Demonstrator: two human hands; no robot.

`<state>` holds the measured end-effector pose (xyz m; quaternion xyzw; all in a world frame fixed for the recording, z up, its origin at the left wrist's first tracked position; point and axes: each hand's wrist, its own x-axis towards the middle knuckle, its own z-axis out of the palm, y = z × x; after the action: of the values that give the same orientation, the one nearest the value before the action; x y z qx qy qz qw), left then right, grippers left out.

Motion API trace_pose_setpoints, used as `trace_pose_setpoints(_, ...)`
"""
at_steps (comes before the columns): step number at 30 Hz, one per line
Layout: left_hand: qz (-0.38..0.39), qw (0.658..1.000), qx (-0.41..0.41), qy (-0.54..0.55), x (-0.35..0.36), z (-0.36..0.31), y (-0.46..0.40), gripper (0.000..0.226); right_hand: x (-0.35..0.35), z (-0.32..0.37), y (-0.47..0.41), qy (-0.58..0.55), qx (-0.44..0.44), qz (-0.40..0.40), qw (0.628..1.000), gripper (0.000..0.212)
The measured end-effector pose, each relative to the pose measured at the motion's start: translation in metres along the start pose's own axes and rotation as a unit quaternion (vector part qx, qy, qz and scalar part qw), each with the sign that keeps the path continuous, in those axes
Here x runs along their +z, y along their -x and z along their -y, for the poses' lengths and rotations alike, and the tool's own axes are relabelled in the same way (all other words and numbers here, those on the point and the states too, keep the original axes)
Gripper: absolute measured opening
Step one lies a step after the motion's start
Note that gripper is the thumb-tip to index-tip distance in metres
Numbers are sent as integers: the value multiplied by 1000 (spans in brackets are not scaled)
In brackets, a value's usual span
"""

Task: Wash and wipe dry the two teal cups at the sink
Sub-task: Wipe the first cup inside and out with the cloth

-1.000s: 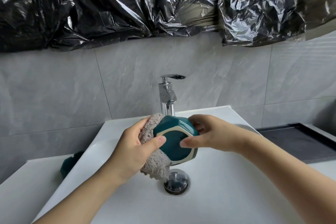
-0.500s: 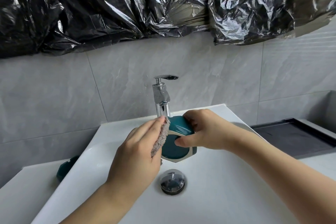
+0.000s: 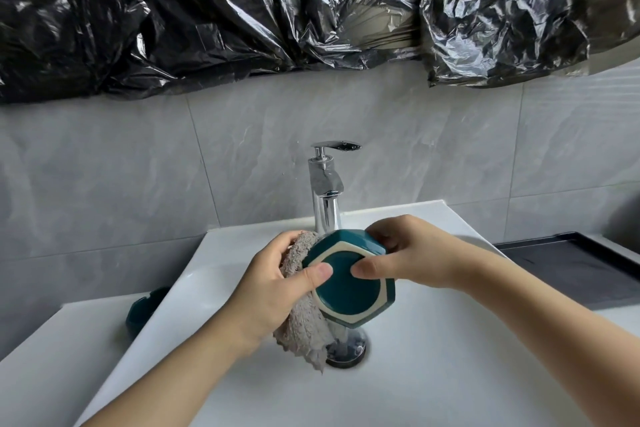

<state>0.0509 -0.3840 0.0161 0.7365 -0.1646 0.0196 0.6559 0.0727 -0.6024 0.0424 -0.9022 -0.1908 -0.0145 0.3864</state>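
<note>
Teal glaze with a cream hexagonal band marks the cup [image 3: 349,282] held over the middle of the sink [image 3: 433,357], just in front of the chrome tap [image 3: 325,191] and above the drain plug [image 3: 348,350]. It is tipped so its base faces the camera; the mouth points away and cannot be seen.

The right hand [image 3: 415,255] pinches the cup, thumb on the base and fingers curled over the upper wall. The left hand [image 3: 273,291] grips a grey-brown fluffy cloth [image 3: 304,319] against the cup's left side, thumb pressed on the base; the cloth's loose end hangs down towards the drain.

The cup looks like glazed ceramic: stiff, fairly heavy for its size, breakable if dropped on the hard basin, and probably slippery while wet. The flat facets give better purchase than the smooth round base, so a grip across opposite walls, or rim to base, seems safest. The cloth is soft and lets the fingers bear on the glaze without sliding.

The second teal cup [image 3: 143,308] stands on the white worktop [image 3: 52,374] at the lower left of the frame, largely hidden behind the raised sink edge. Whether water runs from the tap is hard to tell, as the cup covers the spout's outlet. A dark tray [image 3: 571,263] at the right edge is cut off. Crumpled black plastic sheeting [image 3: 207,10] covers the upper frame above the grey wall tiles [image 3: 104,166].
</note>
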Motion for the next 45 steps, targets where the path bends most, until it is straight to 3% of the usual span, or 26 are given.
trace_pose_setpoints(2,-18,998,-35,46,-1,-1,-1,35,3,-1,1,-19,-24,-7,999,63)
trace_pose_setpoints(5,-48,985,-98,136,-6,-1,-5,46,8,-1,5,-1,-93,3,996,109)
trace_pose_setpoints(9,-32,968,-151,198,-10,-2,-3,38,13,-5,5,68,-192,-1,979,128)
trace_pose_setpoints(15,-27,971,-141,192,-9,-2,-1,47,16,3,11,103,-241,-45,964,120)
trace_pose_setpoints(19,-10,963,-144,227,-3,-6,1,34,17,13,20,122,-271,-100,950,114)
trace_pose_setpoints(24,20,950,-162,268,7,-7,4,34,21,6,37,155,-260,-144,942,121)
trace_pose_setpoints(28,5,951,-168,259,14,-5,4,31,25,-3,40,134,-245,-147,949,119)
trace_pose_setpoints(34,-3,951,-182,248,20,-1,6,35,24,-16,37,55,-197,-97,974,134)
trace_pose_setpoints(38,-10,966,-151,208,21,-4,8,30,22,-11,39,33,-201,-120,972,120)
trace_pose_setpoints(43,15,988,-115,106,18,-8,7,45,18,-9,41,-19,-206,-123,971,114)
trace_pose_setpoints(45,-22,997,-53,53,13,-9,5,33,17,-8,42,-41,-209,-124,969,111)
